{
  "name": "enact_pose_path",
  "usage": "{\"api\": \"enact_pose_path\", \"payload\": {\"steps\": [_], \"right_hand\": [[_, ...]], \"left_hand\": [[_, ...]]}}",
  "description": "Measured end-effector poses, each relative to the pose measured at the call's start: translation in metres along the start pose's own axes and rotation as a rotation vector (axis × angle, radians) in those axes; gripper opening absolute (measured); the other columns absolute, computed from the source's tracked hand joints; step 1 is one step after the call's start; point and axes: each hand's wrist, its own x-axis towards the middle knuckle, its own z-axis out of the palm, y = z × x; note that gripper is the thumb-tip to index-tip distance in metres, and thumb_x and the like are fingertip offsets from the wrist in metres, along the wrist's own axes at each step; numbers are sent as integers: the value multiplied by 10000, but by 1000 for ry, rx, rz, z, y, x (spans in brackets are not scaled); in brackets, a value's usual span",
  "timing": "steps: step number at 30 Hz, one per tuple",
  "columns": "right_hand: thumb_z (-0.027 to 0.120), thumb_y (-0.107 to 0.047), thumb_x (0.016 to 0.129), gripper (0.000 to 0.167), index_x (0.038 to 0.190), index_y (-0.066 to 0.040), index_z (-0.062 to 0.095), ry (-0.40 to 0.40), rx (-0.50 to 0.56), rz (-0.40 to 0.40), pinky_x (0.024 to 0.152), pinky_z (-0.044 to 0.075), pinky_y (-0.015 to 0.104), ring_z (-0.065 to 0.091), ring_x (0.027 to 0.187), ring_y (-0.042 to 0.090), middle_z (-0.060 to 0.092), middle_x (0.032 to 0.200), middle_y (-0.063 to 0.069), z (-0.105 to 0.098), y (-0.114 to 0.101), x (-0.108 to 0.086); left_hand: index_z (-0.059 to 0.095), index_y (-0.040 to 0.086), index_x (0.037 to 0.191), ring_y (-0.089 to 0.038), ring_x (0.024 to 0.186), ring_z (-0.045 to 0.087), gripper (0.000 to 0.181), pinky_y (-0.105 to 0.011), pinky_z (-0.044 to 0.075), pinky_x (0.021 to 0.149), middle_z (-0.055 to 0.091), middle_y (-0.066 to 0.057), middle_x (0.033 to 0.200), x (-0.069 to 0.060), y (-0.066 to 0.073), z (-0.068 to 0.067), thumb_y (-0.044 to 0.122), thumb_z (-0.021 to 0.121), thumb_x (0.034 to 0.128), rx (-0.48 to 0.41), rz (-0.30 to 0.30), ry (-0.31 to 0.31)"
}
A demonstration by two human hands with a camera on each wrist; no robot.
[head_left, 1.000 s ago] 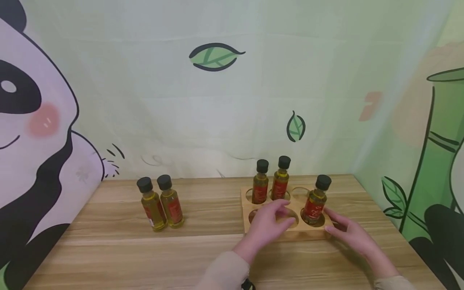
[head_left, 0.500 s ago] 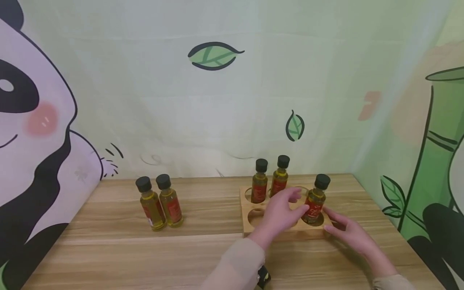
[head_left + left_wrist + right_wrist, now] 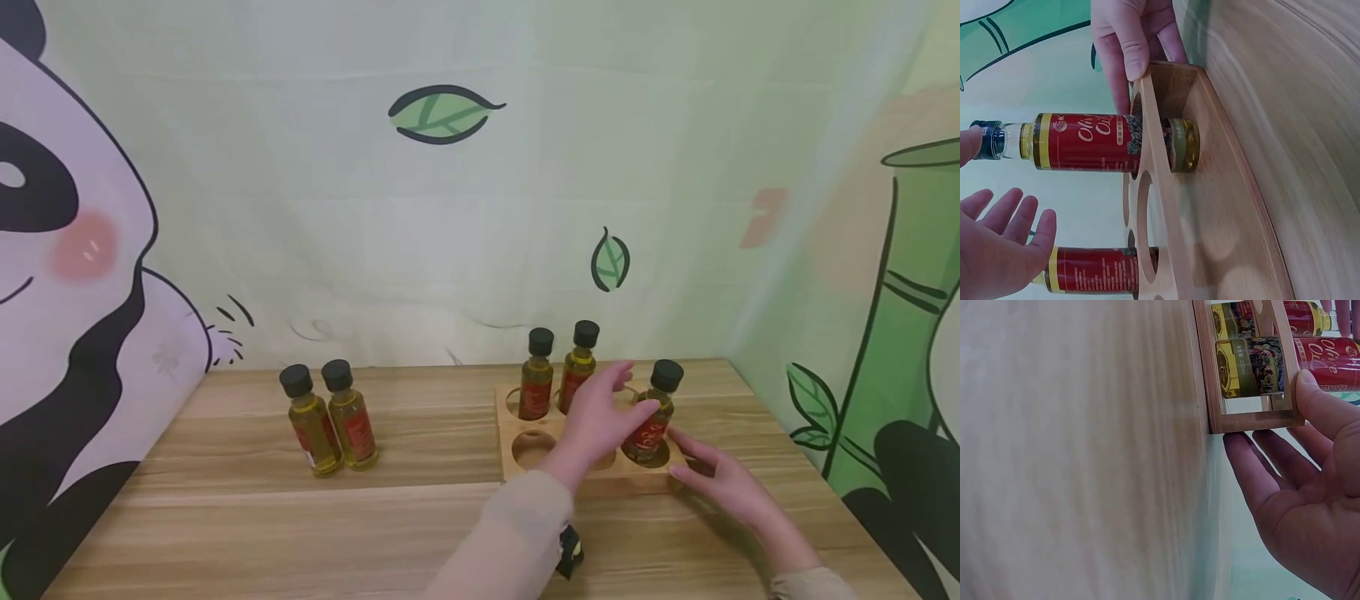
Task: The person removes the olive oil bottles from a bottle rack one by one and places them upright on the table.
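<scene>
So there's a wooden rack point(image 3: 630, 483) on the table point(image 3: 262, 533) with six holes, and three olive oil bottles sit in it: one back left point(image 3: 536, 392), one back middle point(image 3: 575, 385) and the front bottle point(image 3: 647, 435) in the front-right hole. Two more stand side by side off to the left, one bottle point(image 3: 316, 437) and its neighbor point(image 3: 356, 431). Can't tell if those two touch.

The right hand point(image 3: 718, 477) is pinching the right end of the rack, thumb on the top board, fingers against the end panel. The left hand point(image 3: 597, 423) is up over the rack with its fingers spread and gripping nothing. Its thumb passes right by the front bottle, but I honestly can't tell if it makes contact.

My read: this is a reach around the front bottle while the rack gets steadied. Loading or unloading, no clue from this. If the bottle's the target, the next move calls for closing thumb and fingers round the neck or cap, then going straight up so the base doesn't snag the hole.

The front bottle points cap up, base down through the hole, so its long axis runs pretty much vertical. It looks sideways in the left wrist view, but that's probably just the camera being turned. The red label faces the person.
</scene>
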Motion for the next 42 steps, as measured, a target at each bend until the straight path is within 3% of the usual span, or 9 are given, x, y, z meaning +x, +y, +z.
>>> {"api": "enact_pose_path", "payload": {"steps": [9, 14, 17, 24, 27, 31, 35, 42], "right_hand": [[637, -219, 980, 639, 1501, 17, 350, 3, -3, -4, 1027, 393, 558, 433, 1287, 509, 332, 1513, 272, 0, 1, -1], [635, -206, 980, 635, 1496, 29, 349, 2, 4, -7, 1031, 387, 549, 415, 1302, 505, 327, 1514, 274, 0, 1, -1], [632, -197, 982, 628, 1496, 31, 350, 2, 14, -7, 1035, 385, 541, 407, 1312, 497, 324, 1516, 274, 0, 2, -1], [631, -205, 985, 627, 1494, 36, 353, 3, 17, 4, 1019, 417, 514, 417, 1301, 504, 326, 1512, 284, -1, 2, -1], [636, -198, 982, 621, 1488, 39, 364, 7, 16, -5, 987, 466, 367, 431, 1289, 507, 336, 1505, 288, -1, 1, -1], [637, -196, 982, 613, 1484, 39, 376, 6, 18, -16, 934, 443, 209, 432, 1293, 495, 343, 1502, 288, -1, 1, 0], [636, -201, 983, 611, 1482, 40, 379, 0, 10, -19, 958, 438, 232, 419, 1311, 480, 346, 1504, 283, -1, 1, 0], [639, -188, 981, 604, 1475, 49, 385, 5, 21, -29, 921, 406, 155, 407, 1317, 472, 351, 1499, 288, -1, 1, 1]], "left_hand": [[530, 197, 1408, -127, 1210, 554, 607, -333, 475, 984, 606, 36, 1320, 1, -2, 10, 316, 783, 869, -121, -63, 47], [526, 222, 1409, -136, 1252, 522, 616, -383, 452, 1017, 581, 45, 1355, 1, -3, 16, 304, 793, 860, -229, -103, 50], [522, 224, 1415, -124, 1280, 497, 624, -385, 426, 1044, 563, 62, 1378, 2, -4, 19, 287, 796, 858, -272, -97, 47], [530, 231, 1419, -103, 1268, 498, 608, -367, 412, 1051, 580, 98, 1356, 7, -7, 25, 261, 787, 868, -281, -50, 51], [544, 217, 1412, -118, 1256, 511, 595, -359, 420, 1045, 605, 90, 1330, 8, -7, 28, 238, 787, 869, -259, -35, 57], [589, 213, 1374, -110, 1223, 537, 554, -360, 424, 1041, 651, 82, 1262, 6, -7, 32, 198, 795, 860, -251, -27, 81], [641, 237, 1316, -71, 1167, 564, 502, -369, 443, 1022, 686, 119, 1169, 4, -7, 35, 183, 808, 846, -275, -46, 107], [676, 252, 1270, -68, 1110, 584, 471, -319, 464, 971, 701, 115, 1110, 3, -7, 36, 158, 817, 831, -308, -58, 130]]}}
